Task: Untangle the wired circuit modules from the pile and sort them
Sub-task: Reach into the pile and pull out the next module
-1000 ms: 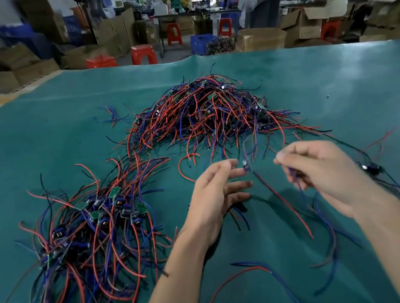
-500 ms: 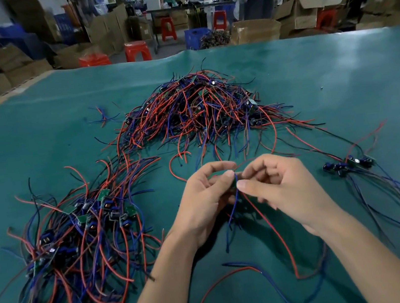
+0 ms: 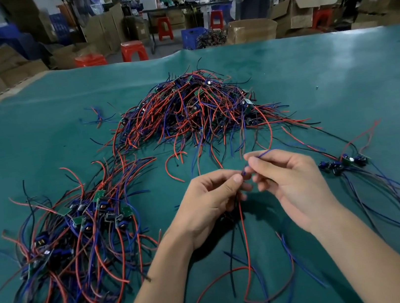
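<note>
Both hands work above the counter (image 3: 36, 139): left hand (image 3: 209, 202) grips the module's wires (image 3: 244, 235), right hand (image 3: 294, 184) pinches its blue wire (image 3: 263, 153). Draw it out slowly, clear of the tangled pile (image 3: 192, 108).

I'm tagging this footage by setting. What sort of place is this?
Probably a small electronics assembly workshop. A green mat holds a wire pile with circuit modules, cardboard boxes and red stools stand behind, and other workers sit at benches.

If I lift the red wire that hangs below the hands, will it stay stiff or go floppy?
Probably floppy: the red wire droops from the left hand and curls on the green mat. Likely light, being thin. It may snag the blue wire beside it.
</note>
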A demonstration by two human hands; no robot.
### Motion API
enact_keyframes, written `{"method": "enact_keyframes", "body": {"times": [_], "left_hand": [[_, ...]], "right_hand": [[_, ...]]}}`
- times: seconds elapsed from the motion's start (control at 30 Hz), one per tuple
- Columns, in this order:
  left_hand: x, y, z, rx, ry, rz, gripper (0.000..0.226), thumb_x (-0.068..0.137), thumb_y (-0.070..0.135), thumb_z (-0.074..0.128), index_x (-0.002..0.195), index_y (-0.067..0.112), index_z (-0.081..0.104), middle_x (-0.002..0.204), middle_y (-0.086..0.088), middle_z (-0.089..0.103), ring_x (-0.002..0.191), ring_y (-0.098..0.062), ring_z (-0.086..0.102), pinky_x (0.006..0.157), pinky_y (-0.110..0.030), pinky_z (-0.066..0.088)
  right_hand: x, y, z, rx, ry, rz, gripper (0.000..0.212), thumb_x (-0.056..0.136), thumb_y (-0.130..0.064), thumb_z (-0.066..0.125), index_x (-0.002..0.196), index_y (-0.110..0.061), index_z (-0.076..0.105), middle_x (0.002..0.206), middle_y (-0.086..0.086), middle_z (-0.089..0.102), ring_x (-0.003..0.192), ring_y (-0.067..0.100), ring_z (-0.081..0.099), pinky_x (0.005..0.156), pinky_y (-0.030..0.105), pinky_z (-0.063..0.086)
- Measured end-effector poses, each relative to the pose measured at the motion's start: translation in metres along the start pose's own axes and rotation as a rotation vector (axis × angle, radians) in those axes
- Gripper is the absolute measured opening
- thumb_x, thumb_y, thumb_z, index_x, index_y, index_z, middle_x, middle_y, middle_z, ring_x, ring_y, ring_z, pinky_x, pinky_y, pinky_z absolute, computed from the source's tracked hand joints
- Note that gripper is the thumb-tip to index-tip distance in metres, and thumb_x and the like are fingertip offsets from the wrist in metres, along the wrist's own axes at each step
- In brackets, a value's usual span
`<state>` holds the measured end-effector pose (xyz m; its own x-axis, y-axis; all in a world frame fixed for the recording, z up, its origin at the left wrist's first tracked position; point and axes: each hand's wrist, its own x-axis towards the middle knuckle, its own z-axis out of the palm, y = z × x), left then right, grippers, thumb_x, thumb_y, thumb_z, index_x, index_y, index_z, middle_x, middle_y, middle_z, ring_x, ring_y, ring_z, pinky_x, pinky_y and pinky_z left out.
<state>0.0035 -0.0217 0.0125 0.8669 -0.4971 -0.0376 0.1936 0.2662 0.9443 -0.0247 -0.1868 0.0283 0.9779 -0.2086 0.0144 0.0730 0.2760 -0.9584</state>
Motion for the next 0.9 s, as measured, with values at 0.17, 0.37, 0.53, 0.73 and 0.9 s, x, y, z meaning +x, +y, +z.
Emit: {"method": "enact_keyframes", "body": {"times": [0.17,0.37,0.53,0.73,0.9], "left_hand": [[0.001,0.001,-0.002,-0.083,0.015,-0.025,0.021,0.092,0.008,0.061,0.100,0.015,0.079,0.097,-0.014,0.075,0.077,-0.015,0.065,0.078,-0.026,0.049],[0.003,-0.003,-0.001,0.022,0.072,0.088,0.032,0.070,0.007,0.081,0.100,0.011,0.072,0.091,-0.013,0.064,0.086,-0.025,0.056,0.074,-0.030,0.041],[0.007,-0.007,-0.005,0.161,0.080,0.139,0.040,0.066,-0.005,0.086,0.099,0.003,0.065,0.085,-0.010,0.068,0.077,-0.019,0.064,0.076,-0.023,0.056],[0.004,-0.005,-0.004,0.153,-0.016,0.047,0.016,0.087,0.022,0.075,0.094,0.009,0.070,0.072,-0.008,0.069,0.054,-0.009,0.050,0.053,-0.015,0.041],[0.004,-0.004,-0.004,0.208,-0.023,0.074,0.015,0.094,0.014,0.064,0.096,0.000,0.069,0.065,-0.006,0.068,0.049,-0.009,0.049,0.049,-0.013,0.039]], "right_hand": [[0.001,0.005,-0.002,-0.158,0.143,-0.079,0.016,0.094,-0.008,0.071,0.081,-0.013,0.080,0.077,0.006,0.075,0.062,0.011,0.067,0.056,0.021,0.053],[-0.004,0.012,0.008,-0.463,0.133,-0.173,0.025,0.080,-0.052,0.071,0.082,-0.030,0.082,0.070,0.002,0.075,0.064,0.023,0.068,0.052,0.027,0.053],[-0.004,0.013,0.009,-0.522,0.102,-0.189,0.006,0.083,-0.034,0.080,0.086,-0.030,0.083,0.075,-0.007,0.077,0.067,0.008,0.068,0.069,0.040,0.059],[0.000,0.010,0.003,-0.418,0.128,-0.249,0.011,0.089,-0.013,0.078,0.082,-0.021,0.081,0.074,0.000,0.075,0.062,0.008,0.062,0.055,0.018,0.050],[0.005,0.006,-0.002,-0.574,0.183,-0.341,0.013,0.089,-0.017,0.077,0.079,-0.025,0.077,0.070,-0.014,0.073,0.061,0.001,0.062,0.064,0.033,0.057]]}}
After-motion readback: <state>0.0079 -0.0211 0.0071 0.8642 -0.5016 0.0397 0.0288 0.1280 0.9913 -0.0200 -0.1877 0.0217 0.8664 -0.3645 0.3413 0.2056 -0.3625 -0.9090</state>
